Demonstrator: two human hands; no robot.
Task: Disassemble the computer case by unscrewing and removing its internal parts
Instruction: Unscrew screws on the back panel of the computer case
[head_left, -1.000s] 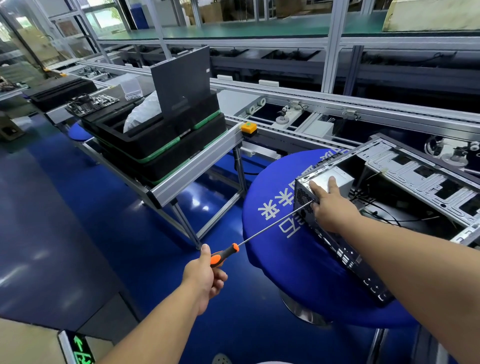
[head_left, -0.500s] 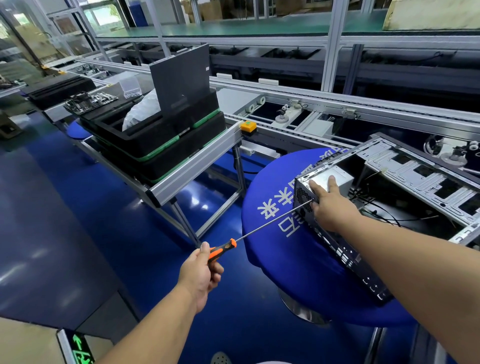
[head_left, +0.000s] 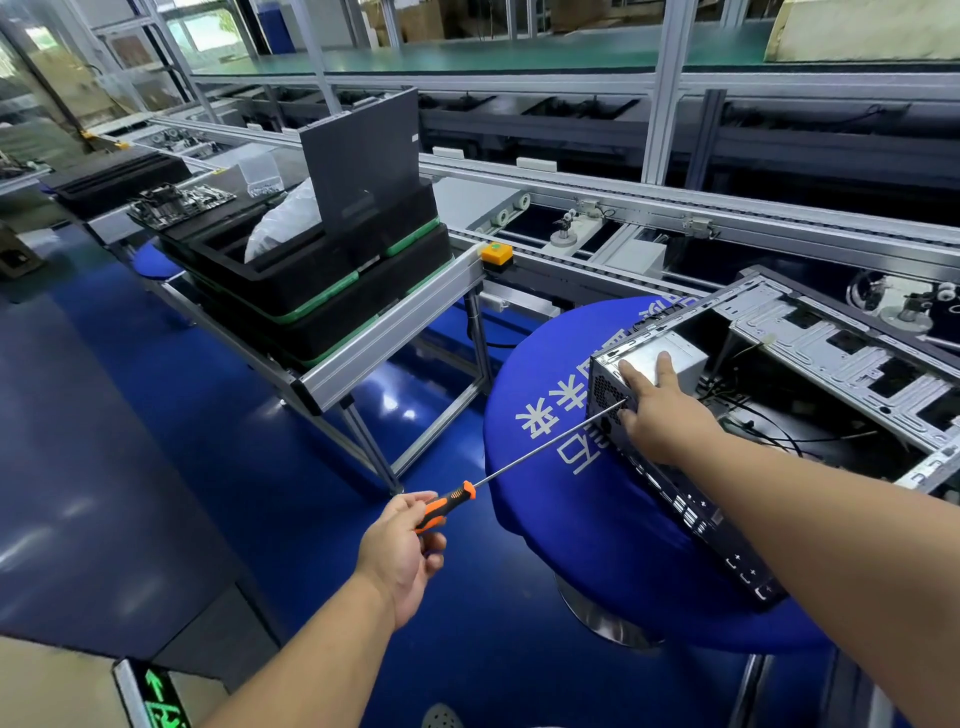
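The computer case (head_left: 810, 395) is laid open on the blue round bench (head_left: 571, 499). A long screwdriver (head_left: 524, 460) is gripped at its orange handle by the left hand (head_left: 402, 551), its tip set against the case's rear panel. The power supply box (head_left: 670, 358) at the case's corner is pressed by the straight fingers of the right hand (head_left: 657, 410).

My round table (head_left: 566, 530), draped in a blue cloth with white characters, stands on a metal pedestal on the glossy blue floor (head_left: 156, 415). The open computer case (head_left: 779, 415) lies on its side directly on the table, toward its far right part.
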